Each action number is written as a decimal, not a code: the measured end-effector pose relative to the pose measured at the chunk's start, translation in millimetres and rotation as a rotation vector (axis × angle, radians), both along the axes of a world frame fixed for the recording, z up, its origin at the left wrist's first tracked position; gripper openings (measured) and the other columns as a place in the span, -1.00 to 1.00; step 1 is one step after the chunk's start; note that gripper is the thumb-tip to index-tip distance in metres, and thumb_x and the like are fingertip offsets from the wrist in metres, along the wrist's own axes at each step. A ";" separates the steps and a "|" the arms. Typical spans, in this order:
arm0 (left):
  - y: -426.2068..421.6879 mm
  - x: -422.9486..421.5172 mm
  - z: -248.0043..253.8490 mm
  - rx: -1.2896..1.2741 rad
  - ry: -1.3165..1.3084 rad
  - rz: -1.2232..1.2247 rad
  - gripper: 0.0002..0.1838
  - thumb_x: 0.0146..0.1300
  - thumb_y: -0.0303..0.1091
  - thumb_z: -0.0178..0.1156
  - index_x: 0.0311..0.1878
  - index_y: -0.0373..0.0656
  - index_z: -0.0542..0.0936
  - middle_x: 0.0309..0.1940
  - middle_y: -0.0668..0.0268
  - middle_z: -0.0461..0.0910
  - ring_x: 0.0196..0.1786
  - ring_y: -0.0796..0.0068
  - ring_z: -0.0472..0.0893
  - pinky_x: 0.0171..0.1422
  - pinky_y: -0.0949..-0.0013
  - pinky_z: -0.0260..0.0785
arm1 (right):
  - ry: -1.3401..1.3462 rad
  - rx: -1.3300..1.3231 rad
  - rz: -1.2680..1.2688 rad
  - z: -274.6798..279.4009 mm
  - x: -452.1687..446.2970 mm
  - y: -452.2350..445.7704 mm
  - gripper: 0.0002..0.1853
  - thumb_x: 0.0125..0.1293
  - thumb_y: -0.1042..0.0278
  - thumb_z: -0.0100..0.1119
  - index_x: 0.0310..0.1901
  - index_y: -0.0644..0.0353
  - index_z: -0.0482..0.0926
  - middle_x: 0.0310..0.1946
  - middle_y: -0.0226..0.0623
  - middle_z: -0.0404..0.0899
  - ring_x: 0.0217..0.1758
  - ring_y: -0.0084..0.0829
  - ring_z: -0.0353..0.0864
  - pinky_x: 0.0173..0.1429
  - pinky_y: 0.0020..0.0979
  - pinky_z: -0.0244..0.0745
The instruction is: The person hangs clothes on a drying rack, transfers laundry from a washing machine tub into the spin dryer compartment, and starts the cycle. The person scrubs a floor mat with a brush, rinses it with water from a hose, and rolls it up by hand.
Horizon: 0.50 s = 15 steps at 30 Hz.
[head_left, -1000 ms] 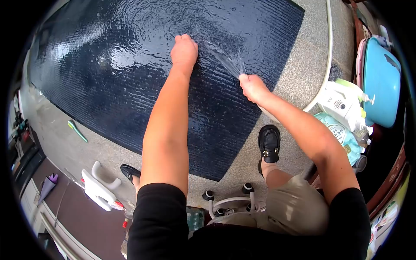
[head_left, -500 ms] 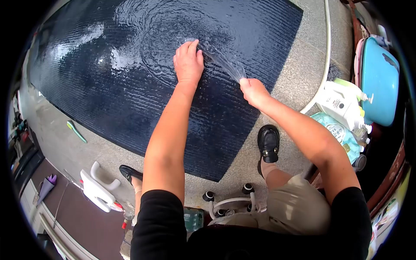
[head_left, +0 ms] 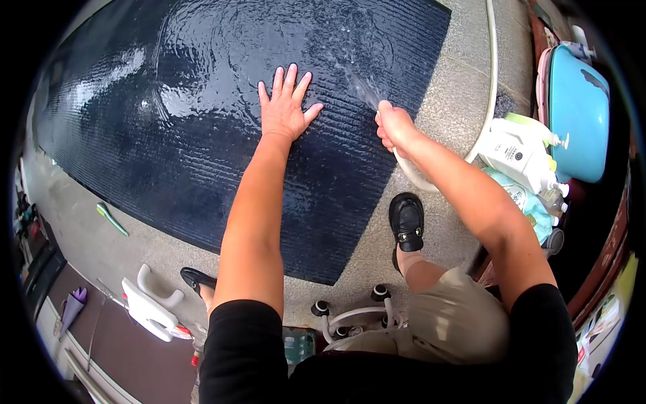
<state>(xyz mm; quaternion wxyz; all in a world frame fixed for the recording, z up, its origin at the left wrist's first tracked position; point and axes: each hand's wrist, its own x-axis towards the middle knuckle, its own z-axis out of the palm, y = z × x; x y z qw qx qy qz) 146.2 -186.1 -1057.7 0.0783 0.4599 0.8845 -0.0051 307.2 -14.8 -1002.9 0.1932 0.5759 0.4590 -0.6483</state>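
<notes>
A dark ribbed mat [head_left: 202, 188], wet and shiny, lies on the ground ahead of me. My left hand [head_left: 285, 108] is on or just over the mat, palm down, with its fingers spread and nothing in them. To its right, my right hand [head_left: 396, 126] is closed around the end of a pale hose [head_left: 417, 176]. Water [head_left: 365, 91] sprays from the hose end up and left across the mat, rippling over its far part. The hose mouth is partly hidden by my thumb.
A green-handled brush [head_left: 112, 219] lies left of the mat. At right stand white pump bottles [head_left: 511, 151] and a blue basin [head_left: 580, 114]. The hose runs along the ground on the right. Beneath me is a stool on casters [head_left: 356, 316]; a white plastic piece [head_left: 147, 310] sits lower left.
My left hand has gone from curled fingers to spread, slightly lower. The right hand has turned, and the spray now points farther up the mat. More of the hose shows below the right hand.
</notes>
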 end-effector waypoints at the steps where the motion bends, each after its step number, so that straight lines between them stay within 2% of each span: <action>1: 2.1 3.3 0.5 -0.002 -0.012 0.020 -0.25 0.24 0.26 0.01 0.46 0.25 0.16 0.52 0.36 -0.05 0.55 0.23 -0.10 0.51 -0.20 -0.24 | -0.003 0.019 -0.024 0.0 2.3 2.4 -0.64 0.30 0.03 -0.22 -0.52 0.09 0.29 -0.72 -0.42 0.21 -0.82 -0.54 0.07 -0.69 -0.36 -0.07; 2: 5.0 7.3 0.5 0.004 -0.015 0.012 -0.25 0.24 0.26 0.01 0.46 0.25 0.16 0.52 0.36 -0.05 0.55 0.23 -0.10 0.51 -0.20 -0.24 | -0.006 0.026 -0.033 -4.4 4.0 7.1 -0.64 0.30 0.03 -0.22 -0.52 0.09 0.29 -0.72 -0.42 0.21 -0.82 -0.54 0.07 -0.69 -0.36 -0.07; 4: 6.2 16.1 -1.4 -0.019 0.008 0.083 -0.27 0.26 0.22 0.02 0.46 0.22 0.16 0.52 0.31 -0.04 0.55 0.18 -0.09 0.50 -0.21 -0.24 | 0.037 0.087 -0.097 -13.3 2.1 15.4 -0.67 0.33 -0.01 -0.22 -0.45 0.05 0.31 -0.67 -0.44 0.26 -0.75 -0.56 0.13 -0.62 -0.40 0.07; 6: 7.3 34.0 -4.4 0.063 -0.030 0.180 -0.34 0.30 0.06 0.06 0.43 0.10 0.25 0.50 0.22 0.00 0.53 0.11 -0.04 0.50 -0.19 -0.20 | 0.094 -0.064 -0.031 -14.7 -0.7 17.0 -0.55 0.40 -0.18 -0.21 -0.33 0.07 0.37 -0.60 -0.45 0.34 -0.64 -0.53 0.33 -0.52 -0.41 0.31; 8: 7.3 51.7 -1.6 0.130 -0.069 0.233 -0.38 0.29 -0.02 0.10 0.39 0.03 0.32 0.48 0.19 0.06 0.52 0.08 0.00 0.50 -0.18 -0.18 | 0.070 -0.189 0.020 -9.1 1.1 2.5 -0.52 0.41 -0.21 -0.25 -0.31 0.08 0.37 -0.59 -0.45 0.35 -0.59 -0.50 0.42 -0.50 -0.43 0.37; 9: 5.8 61.6 0.1 0.171 -0.102 0.242 -0.40 0.27 -0.07 0.14 0.36 -0.01 0.35 0.46 0.19 0.09 0.51 0.07 0.02 0.49 -0.18 -0.17 | 0.031 -0.187 0.048 -10.9 4.0 -7.3 -0.49 0.41 -0.24 -0.28 -0.32 0.09 0.38 -0.58 -0.44 0.37 -0.58 -0.47 0.48 -0.50 -0.45 0.38; 13: -14.2 105.8 8.6 0.210 -0.200 0.179 -0.39 0.21 -0.16 0.20 0.34 -0.01 0.37 0.45 0.08 0.08 0.51 -0.01 0.00 0.48 -0.21 -0.18 | 0.120 -0.074 0.221 -21.3 24.5 -41.3 -0.54 0.39 -0.09 -0.24 -0.39 0.16 0.38 -0.67 -0.40 0.31 -0.71 -0.52 0.25 -0.62 -0.44 0.17; 14: -23.1 116.9 10.8 0.184 -0.224 0.179 -0.38 0.21 -0.16 0.20 0.35 0.00 0.35 0.46 0.07 0.06 0.51 -0.01 -0.01 0.48 -0.21 -0.19 | 0.102 0.065 0.412 -21.3 22.5 -47.1 -0.43 0.34 -0.10 -0.29 -0.42 0.27 0.55 -0.52 -0.07 0.56 -0.50 -0.21 0.57 -0.28 -0.22 0.47; 15: -32.9 127.0 13.2 0.174 -0.244 0.187 -0.37 0.20 -0.16 0.20 0.36 0.00 0.34 0.46 0.06 0.05 0.51 -0.01 -0.01 0.48 -0.21 -0.19 | 0.097 0.178 0.547 -19.0 24.9 -52.8 -0.41 0.32 -0.09 -0.30 -0.35 0.30 0.59 -0.39 0.04 0.59 -0.33 -0.09 0.60 -0.12 -0.17 0.46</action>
